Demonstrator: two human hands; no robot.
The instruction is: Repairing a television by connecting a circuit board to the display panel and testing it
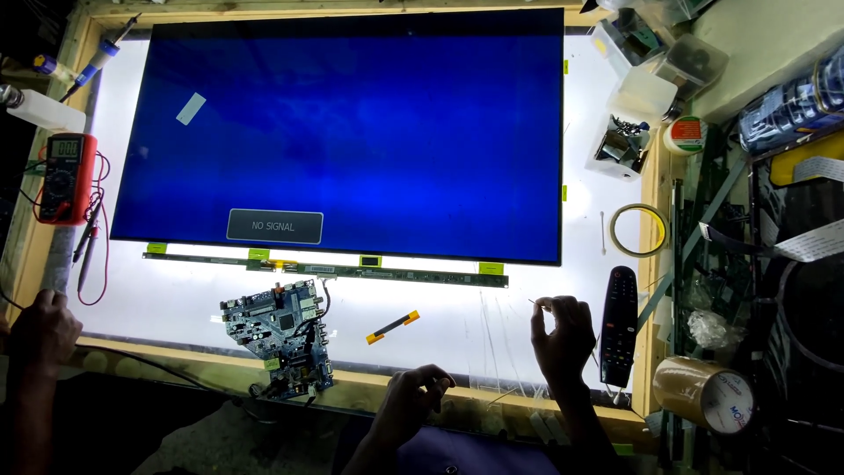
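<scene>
right hand (563, 339): pinched item too small to tell | tape roll (708, 393): partly cut off | lower-left hand (40, 330): owner unclear

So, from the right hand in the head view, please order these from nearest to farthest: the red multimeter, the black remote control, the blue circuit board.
From the right hand:
1. Black remote control, just to its right.
2. Blue circuit board, to its left, at the frame's near edge.
3. Red multimeter, far left.
</scene>
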